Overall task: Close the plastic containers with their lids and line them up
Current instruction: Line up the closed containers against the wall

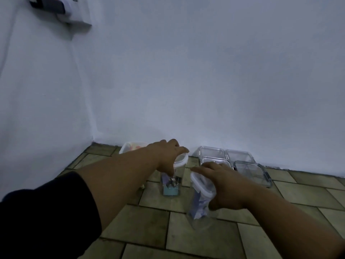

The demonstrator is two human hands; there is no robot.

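Note:
Two tall clear plastic containers stand on the tiled floor. My left hand (169,156) grips the top of the left tall container (172,186), which has a white lid and holds metal clips and a blue item. My right hand (224,186) is wrapped around the lidded top of the right tall container (198,208), which leans toward me and holds bluish paper. Behind them, against the wall, lie flat clear containers with lids (212,153), and a grey-rimmed flat container (252,171) sits to their right.
An open white tub (130,146) with pale contents sits by the wall behind my left forearm. The white wall (205,81) runs close behind the containers. A power adapter (54,6) hangs at the upper left. Green-beige floor tiles (141,228) stretch toward me.

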